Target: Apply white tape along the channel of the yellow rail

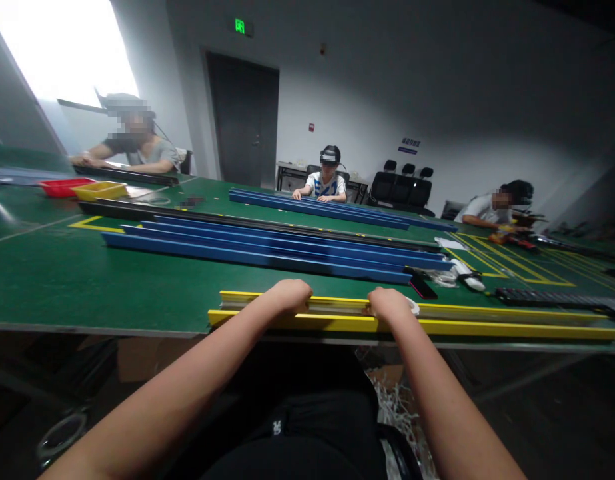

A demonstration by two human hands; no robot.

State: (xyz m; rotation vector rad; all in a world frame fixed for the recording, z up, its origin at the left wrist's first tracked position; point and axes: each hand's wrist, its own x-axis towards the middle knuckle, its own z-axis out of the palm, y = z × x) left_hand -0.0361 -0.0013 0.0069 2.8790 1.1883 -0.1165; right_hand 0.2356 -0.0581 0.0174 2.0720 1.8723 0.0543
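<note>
Along the table's near edge lies a long yellow channel-shaped rail (467,325), its two raised sides running left to right. My left hand (290,297) is closed over the rail's left part, its fingertips down inside and hidden from me. Farther right along the same rail, my right hand (387,304) is closed too, with its fingers curled. The curved edge of a white roll (414,307), which looks like tape, sticks out from behind the right hand. Between the hands the rail's pale inner face shows.
Blue rails (257,257) and black rails (227,219) lie beyond on the green table (152,293). A phone (424,287) and a white object (468,275) lie right. Red (62,189) and yellow trays (100,192) stand left. Several co-workers sit around the table.
</note>
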